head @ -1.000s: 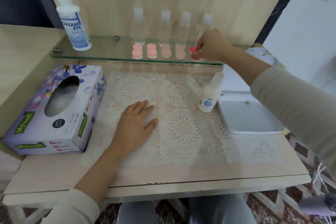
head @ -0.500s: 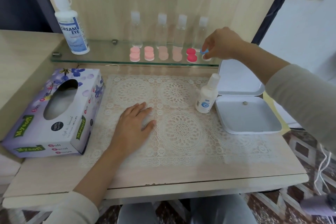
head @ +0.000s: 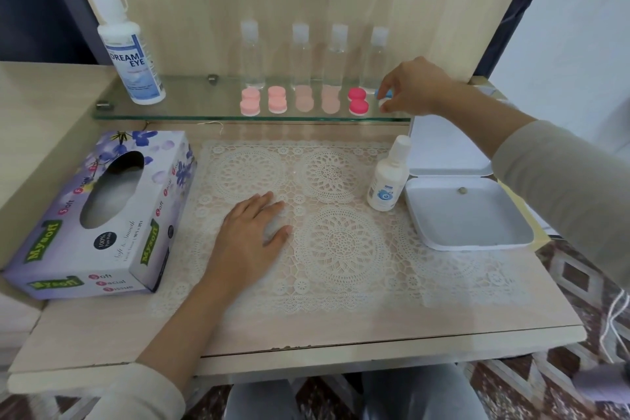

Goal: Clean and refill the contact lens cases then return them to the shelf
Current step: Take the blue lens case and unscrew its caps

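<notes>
At a light wood table [head: 306, 337] with a lace mat [head: 341, 249], under a glass shelf [head: 191, 111]. Holding the right hand [head: 414, 87] at the shelf's right end, pinching a blue and white lens case [head: 381, 97] there, just beside the bright pink case [head: 358, 100]. Resting the left hand [head: 250, 235] flat on the mat, fingers straight, holding nothing.

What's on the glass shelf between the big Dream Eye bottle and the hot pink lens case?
Head view: two light pink cases, then two peach cases, clear bottles standing behind them.
</notes>
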`<state>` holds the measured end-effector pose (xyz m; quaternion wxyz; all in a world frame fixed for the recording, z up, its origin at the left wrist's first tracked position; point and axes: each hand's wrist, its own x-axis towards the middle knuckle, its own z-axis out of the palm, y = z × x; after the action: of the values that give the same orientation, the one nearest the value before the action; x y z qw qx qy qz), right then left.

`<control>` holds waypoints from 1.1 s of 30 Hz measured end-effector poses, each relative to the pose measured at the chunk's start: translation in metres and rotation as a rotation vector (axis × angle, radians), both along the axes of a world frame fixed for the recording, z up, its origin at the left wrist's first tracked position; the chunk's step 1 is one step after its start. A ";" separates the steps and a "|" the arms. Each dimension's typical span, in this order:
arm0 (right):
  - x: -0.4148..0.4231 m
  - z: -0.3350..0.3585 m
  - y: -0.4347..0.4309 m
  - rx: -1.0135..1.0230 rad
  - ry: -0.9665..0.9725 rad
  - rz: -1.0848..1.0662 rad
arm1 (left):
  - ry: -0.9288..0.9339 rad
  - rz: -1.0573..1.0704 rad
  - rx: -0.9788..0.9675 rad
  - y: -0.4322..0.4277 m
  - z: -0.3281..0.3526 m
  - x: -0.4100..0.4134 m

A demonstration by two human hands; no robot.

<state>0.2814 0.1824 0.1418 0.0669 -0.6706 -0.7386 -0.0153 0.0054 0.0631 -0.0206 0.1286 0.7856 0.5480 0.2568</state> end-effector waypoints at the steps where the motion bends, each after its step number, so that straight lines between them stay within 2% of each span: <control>1: 0.001 -0.001 0.000 0.002 0.005 -0.004 | -0.002 0.002 -0.002 0.000 0.000 0.000; 9: 0.001 -0.003 -0.003 0.041 0.035 0.004 | 0.011 0.003 0.002 0.001 0.001 0.001; 13: -0.001 0.008 -0.011 0.093 0.116 0.011 | 0.020 0.004 0.002 0.002 0.002 0.001; 21: -0.017 0.042 -0.056 0.171 0.195 0.155 | 0.009 0.000 -0.001 0.001 0.004 0.002; 26: -0.038 0.029 -0.101 0.075 0.206 0.301 | -0.006 -0.005 -0.020 0.001 0.004 0.001; 33: -0.059 -0.041 -0.146 -0.150 0.212 0.439 | -0.011 0.018 -0.024 -0.002 0.006 0.002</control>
<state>0.2224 0.0369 0.1007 0.0959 -0.4951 -0.8545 0.1247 0.0079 0.0607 -0.0142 0.1387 0.7777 0.5573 0.2558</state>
